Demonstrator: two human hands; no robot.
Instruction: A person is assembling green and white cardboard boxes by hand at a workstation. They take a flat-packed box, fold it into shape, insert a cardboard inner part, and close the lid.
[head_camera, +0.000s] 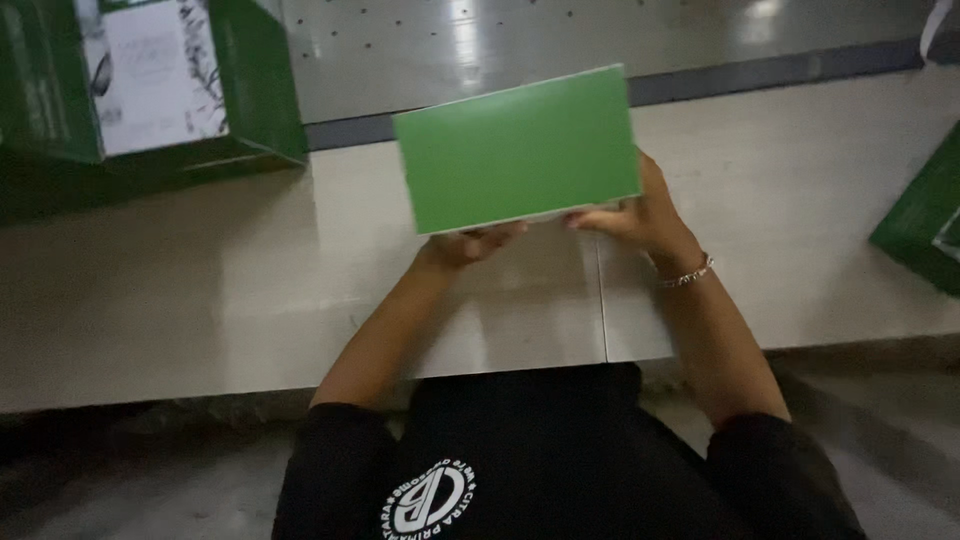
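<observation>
Box (517, 148) sits in the upper middle of the frame, a flat green one, held above the pale table (200, 290) with its broad face toward the camera. Left hand (468, 244) grips the lower edge from below, the fingers curled under it. Right hand (637, 212) closes on the lower right corner, thumb side on the face and the other fingers hidden behind. A thin bracelet (686, 273) lies on the right wrist.

In my judgement the box is being turned or looked over in the air. To do this well, both hands should keep to the edges and corners, not press on the wide face, because thin card dents easily. The grip is only along the bottom, so the top edge is free and may tip away; moving one hand higher on a side would give better control.

In the upper left of the frame stands a bigger green carton (150, 80) with a white panel, well apart from the hands. Another green pack (925, 220) shows at the right edge. The box edges are a little blurred, so it is hard to tell if a flap is open.
</observation>
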